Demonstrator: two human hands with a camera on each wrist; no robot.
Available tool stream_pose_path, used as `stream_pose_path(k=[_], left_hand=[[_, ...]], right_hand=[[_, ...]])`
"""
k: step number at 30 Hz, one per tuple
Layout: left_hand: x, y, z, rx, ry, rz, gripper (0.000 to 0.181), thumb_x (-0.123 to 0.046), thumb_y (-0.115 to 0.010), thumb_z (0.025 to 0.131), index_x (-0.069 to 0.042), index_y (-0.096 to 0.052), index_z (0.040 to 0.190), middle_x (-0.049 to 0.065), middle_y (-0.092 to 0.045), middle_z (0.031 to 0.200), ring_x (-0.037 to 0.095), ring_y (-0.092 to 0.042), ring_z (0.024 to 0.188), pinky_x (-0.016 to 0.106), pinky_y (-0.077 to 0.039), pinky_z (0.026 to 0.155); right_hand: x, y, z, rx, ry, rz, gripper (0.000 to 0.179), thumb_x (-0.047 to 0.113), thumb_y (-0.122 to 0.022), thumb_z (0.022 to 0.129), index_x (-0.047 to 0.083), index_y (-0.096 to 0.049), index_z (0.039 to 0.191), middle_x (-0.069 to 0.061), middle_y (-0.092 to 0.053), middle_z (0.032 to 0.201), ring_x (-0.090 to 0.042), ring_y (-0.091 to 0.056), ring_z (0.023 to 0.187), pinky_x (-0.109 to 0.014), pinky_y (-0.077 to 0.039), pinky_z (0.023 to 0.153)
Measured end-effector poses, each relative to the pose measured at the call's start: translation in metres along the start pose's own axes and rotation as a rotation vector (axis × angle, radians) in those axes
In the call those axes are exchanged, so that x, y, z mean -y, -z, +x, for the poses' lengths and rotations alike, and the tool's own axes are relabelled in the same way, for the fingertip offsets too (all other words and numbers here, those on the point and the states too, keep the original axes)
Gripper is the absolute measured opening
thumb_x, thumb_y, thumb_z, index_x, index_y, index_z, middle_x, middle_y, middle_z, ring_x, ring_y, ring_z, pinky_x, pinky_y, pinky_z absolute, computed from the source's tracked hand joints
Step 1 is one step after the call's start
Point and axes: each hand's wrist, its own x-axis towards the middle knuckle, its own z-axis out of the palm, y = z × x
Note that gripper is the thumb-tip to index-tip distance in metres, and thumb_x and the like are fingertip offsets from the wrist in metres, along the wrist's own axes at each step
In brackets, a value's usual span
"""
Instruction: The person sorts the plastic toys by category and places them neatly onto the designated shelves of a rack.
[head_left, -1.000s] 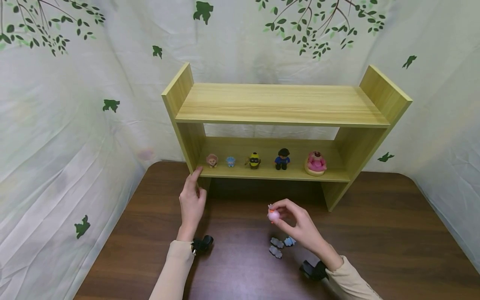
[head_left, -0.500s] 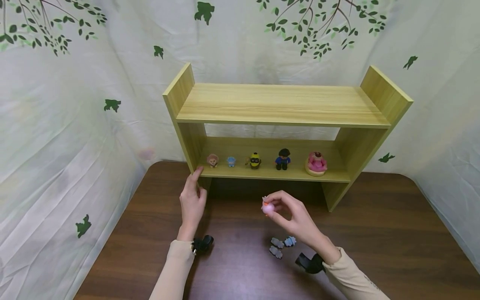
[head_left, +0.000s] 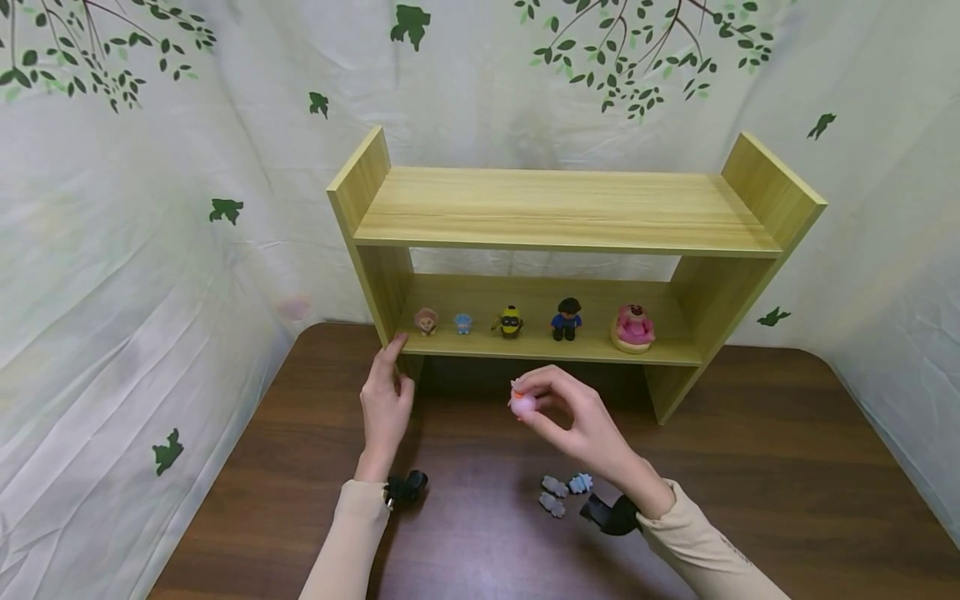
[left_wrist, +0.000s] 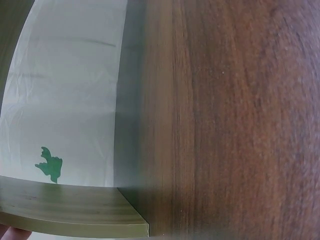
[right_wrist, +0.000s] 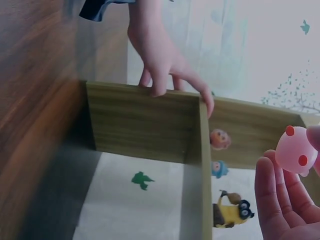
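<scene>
In the head view my right hand [head_left: 588, 421] pinches a small round pink toy figure [head_left: 522, 404] between thumb and fingers, above the table in front of the wooden shelf [head_left: 558, 208]. The right wrist view shows red dots on this pink figure [right_wrist: 295, 149]; the fingers hide part of it. My left hand [head_left: 386, 408] grips the lower part of the shelf's left side panel [right_wrist: 142, 117], its index finger reaching the middle board's edge. On that board stand a tan lion-like figure [head_left: 426, 322], a blue figure [head_left: 462, 323], a yellow minion figure [head_left: 511, 322], a dark-haired doll [head_left: 566, 320] and a pink bear [head_left: 634, 327].
Several small grey and blue pieces [head_left: 553, 487] lie on the brown table [head_left: 787, 483] below my right hand. A white cloth [head_left: 135, 250] with green leaf prints hangs behind and at the sides. Black wrist cameras [head_left: 408, 487] sit on both wrists.
My right hand has moved up and to the left with the pink toy figure, nearer the shelf. The left hand keeps its place on the side panel.
</scene>
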Motion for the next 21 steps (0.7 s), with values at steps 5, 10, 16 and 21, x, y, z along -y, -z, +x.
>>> stream_pose_path(k=[5,10,16,21], left_hand=[[-0.001,0.002,0.0,0.028,0.021,-0.001,0.074,0.019,-0.051,0.077,-0.022,-0.048,0.139,0.01,-0.055,0.129,0.022,-0.035,0.063,0.037,-0.034,0.057],[-0.001,0.002,0.001,0.029,0.021,0.003,0.075,0.02,-0.052,0.076,-0.022,-0.048,0.138,0.011,-0.055,0.129,0.023,-0.035,0.063,0.038,-0.034,0.057],[-0.001,0.002,0.001,0.031,0.021,0.0,0.072,0.018,-0.05,0.078,-0.021,-0.048,0.138,0.011,-0.055,0.13,0.024,-0.036,0.065,0.038,-0.034,0.058],[-0.001,0.002,0.001,0.034,0.024,-0.002,0.07,0.016,-0.049,0.079,-0.022,-0.048,0.139,0.011,-0.055,0.13,0.024,-0.035,0.064,0.038,-0.033,0.058]], right_hand=[[0.003,-0.001,0.005,-0.003,0.02,0.009,0.028,-0.016,-0.066,0.078,-0.004,-0.06,0.103,-0.016,-0.061,0.104,-0.023,-0.06,0.092,-0.033,-0.052,0.078],[-0.015,-0.002,0.006,-0.003,0.045,0.009,0.031,-0.012,-0.068,0.079,0.002,-0.061,0.107,-0.012,-0.061,0.108,-0.02,-0.06,0.094,-0.032,-0.052,0.079],[-0.022,-0.002,0.011,0.001,0.053,0.011,0.03,-0.005,-0.068,0.083,0.006,-0.061,0.11,-0.007,-0.061,0.11,-0.018,-0.06,0.095,-0.031,-0.052,0.08],[-0.018,-0.001,0.018,-0.008,0.057,0.015,0.028,-0.004,-0.067,0.084,0.006,-0.061,0.109,-0.006,-0.061,0.109,-0.018,-0.06,0.094,-0.031,-0.052,0.08]])
